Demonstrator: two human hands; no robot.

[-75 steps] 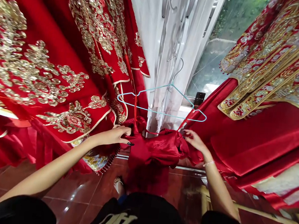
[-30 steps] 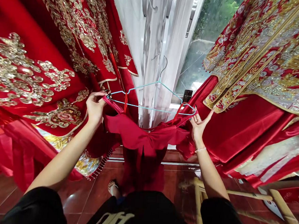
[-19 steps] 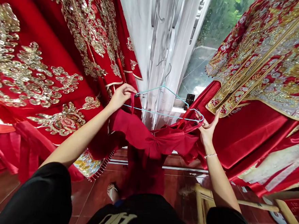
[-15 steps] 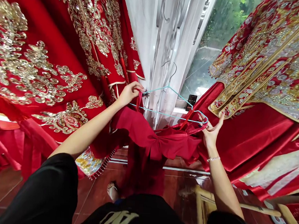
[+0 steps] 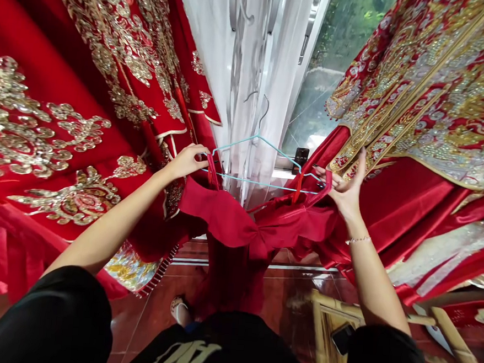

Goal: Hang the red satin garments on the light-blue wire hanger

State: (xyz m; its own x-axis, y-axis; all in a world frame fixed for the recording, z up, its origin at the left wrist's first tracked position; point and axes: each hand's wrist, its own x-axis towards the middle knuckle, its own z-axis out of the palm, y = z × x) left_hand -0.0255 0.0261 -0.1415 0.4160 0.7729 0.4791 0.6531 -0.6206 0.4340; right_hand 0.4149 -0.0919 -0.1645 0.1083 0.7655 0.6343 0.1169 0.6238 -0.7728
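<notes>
l hand (image 5: 187, 162) curled nearly shut, fingers pinching the l strap (image 5: 212, 171) of a red satin dress (image 5: 239, 225), just beside the l end of a teal wire hanger (image 5: 269, 146). r hand (image 5: 346, 191) more open, fingers spread, thumb pointing up, r strap (image 5: 327, 183) apparently caught btwn the fingers, near the hanger's r end. dress bodice spans the gap btwn both hands, skirt dropping toward the red tile floor (image 5: 139, 321), in front of the person's sandal (image 5: 178, 311).

hanger hook sits against a sheer white curtain (image 5: 245, 54); can't tell what it hangs from. behind it, a phone (image 5: 300, 160) stands upright at the window sill. heavy gold-embroidered red gowns on both sides: one l (image 5: 63, 136), one r (image 5: 431, 89), the dress btwn them. bamboo stool (image 5: 326, 334) low r w/ a dark phone (image 5: 342, 339) on it. thin bracelet (image 5: 357, 240) on r wrist.
</notes>
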